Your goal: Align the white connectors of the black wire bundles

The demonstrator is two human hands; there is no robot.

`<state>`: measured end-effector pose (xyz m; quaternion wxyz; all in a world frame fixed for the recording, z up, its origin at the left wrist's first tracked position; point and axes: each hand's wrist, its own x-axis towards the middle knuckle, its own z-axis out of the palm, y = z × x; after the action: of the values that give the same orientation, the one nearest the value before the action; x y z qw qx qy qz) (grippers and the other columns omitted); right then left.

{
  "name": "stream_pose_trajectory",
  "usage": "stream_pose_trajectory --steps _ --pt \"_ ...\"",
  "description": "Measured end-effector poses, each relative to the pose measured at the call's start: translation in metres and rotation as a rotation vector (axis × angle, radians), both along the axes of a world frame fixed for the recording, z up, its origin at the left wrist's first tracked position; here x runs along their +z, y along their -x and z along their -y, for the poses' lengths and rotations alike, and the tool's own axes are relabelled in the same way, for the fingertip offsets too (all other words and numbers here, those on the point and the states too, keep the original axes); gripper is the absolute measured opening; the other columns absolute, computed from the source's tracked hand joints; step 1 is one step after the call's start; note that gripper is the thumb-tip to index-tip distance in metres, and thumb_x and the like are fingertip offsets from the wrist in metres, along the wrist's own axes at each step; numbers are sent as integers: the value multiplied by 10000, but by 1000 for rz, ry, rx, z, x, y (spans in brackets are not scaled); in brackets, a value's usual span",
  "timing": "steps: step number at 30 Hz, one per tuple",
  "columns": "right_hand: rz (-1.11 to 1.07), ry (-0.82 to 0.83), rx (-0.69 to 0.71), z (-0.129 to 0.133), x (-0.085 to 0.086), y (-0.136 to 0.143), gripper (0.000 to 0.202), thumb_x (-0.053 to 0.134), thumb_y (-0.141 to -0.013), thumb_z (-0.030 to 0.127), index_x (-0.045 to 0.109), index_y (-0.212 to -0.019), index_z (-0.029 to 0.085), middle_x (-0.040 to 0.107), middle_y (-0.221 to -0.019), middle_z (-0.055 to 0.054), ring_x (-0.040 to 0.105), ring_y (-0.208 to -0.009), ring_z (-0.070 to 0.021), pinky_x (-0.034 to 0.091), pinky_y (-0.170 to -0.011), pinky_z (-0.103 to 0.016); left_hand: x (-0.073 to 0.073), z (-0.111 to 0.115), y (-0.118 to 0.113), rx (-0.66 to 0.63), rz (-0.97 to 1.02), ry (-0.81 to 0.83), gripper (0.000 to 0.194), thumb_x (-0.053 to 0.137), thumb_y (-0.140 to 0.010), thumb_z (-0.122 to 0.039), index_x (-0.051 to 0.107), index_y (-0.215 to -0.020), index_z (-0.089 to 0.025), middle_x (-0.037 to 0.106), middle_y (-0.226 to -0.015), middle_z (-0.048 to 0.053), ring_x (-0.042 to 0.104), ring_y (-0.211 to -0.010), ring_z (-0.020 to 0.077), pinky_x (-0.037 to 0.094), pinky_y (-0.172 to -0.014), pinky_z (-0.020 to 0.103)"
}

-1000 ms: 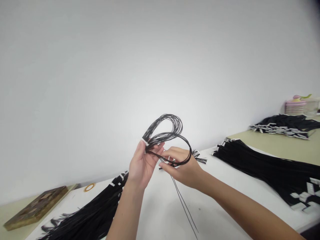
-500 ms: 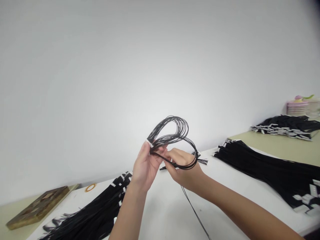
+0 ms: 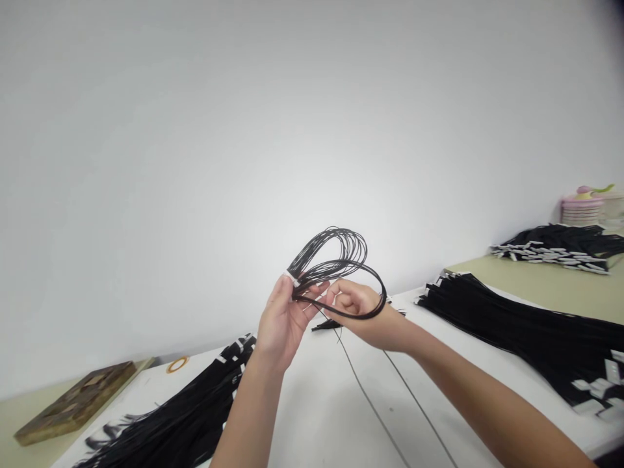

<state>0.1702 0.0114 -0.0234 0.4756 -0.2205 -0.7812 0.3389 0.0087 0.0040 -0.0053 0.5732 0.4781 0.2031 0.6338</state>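
Observation:
My left hand [image 3: 279,328] is closed around the white connector [image 3: 292,278] of a black wire bundle [image 3: 359,244], with the thumb on the connector. The wires rise to the right in several thin loops, and one thicker loop swings lower across my right hand [image 3: 373,322]. The right hand's thumb and fingers are curled in a pinch on black wire, close beside the left fingertips. Exactly which strands sit in the pinch is hard to see. Two thin strands hang below the hands toward the front of the white table [image 3: 322,416].
Black wire bundles with white connectors lie at the left [image 3: 170,416] and the right [image 3: 511,325]. Another pile [image 3: 556,250] sits farther back near a pink-lidded container [image 3: 582,209]. A wooden block [image 3: 75,403] and an orange ring [image 3: 177,364] lie left. A grey wall [image 3: 292,130] stands behind.
My right hand has turned and its fingers have curled more. The lower wire loop has become tighter together, and two separate strands now hang apart below. My left hand stays nearly in place.

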Motion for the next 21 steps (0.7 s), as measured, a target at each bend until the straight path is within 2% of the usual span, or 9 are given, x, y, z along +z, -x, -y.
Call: stream_pose_trajectory --steps 1,3,5,7,12,16,18,21 --pt "7 59 92 0 4 -9 156 538 -861 301 439 -791 203 344 -507 91 315 -423 -65 282 -421 -186 0 0 1 12 -16 7 197 566 -842 -343 578 -916 -161 669 -772 51 659 -867 220 509 -817 379" --pt "16 144 190 0 12 -28 159 582 -837 305 470 -808 197 340 -512 93 310 -425 -58 285 -410 -174 -1 0 2 36 -42 13 211 575 -832 -365 566 -899 -166 668 -768 50 669 -818 216 528 -747 351" --pt "-25 207 248 2 18 -47 175 620 -817 308 503 -865 186 395 -543 81 351 -439 -57 317 -414 -175 -1 0 4 62 -48 10 209 572 -833 -368 557 -892 -168 664 -766 48 663 -738 188 532 -668 311" --pt "-107 231 289 3 22 -62 176 627 -822 307 531 -886 173 389 -514 89 343 -409 -48 332 -416 -185 -1 0 4 74 -45 10 194 567 -838 -355 550 -891 -169 663 -767 49 645 -673 160 526 -632 289" --pt "-306 268 203 4 28 -76 266 652 -808 285 566 -1040 187 383 -483 96 293 -378 -43 293 -379 -181 0 1 3 49 -62 26 174 569 -837 -343 532 -863 -175 659 -763 48 618 -614 140 510 -618 284" --pt "-445 317 209 -4 31 -78 145 609 -815 339 593 -849 198 386 -541 69 266 -387 -41 287 -354 -181 1 2 2 32 -99 37 197 589 -820 -355 520 -835 -171 645 -739 42 612 -616 139 499 -608 275" --pt "-513 293 191 -9 32 -79 219 523 -843 392 586 -779 192 417 -570 42 301 -392 -58 312 -350 -204 2 2 1 33 -135 43 201 585 -821 -360 519 -833 -170 637 -726 40 606 -614 139 497 -606 277" --pt "-610 177 146 -13 32 -78 242 444 -836 352 619 -839 185 510 -665 -8 415 -447 -99 380 -380 -251 2 2 1 57 -190 59 197 567 -830 -362 521 -807 -171 620 -709 38 604 -644 148 494 -594 271"
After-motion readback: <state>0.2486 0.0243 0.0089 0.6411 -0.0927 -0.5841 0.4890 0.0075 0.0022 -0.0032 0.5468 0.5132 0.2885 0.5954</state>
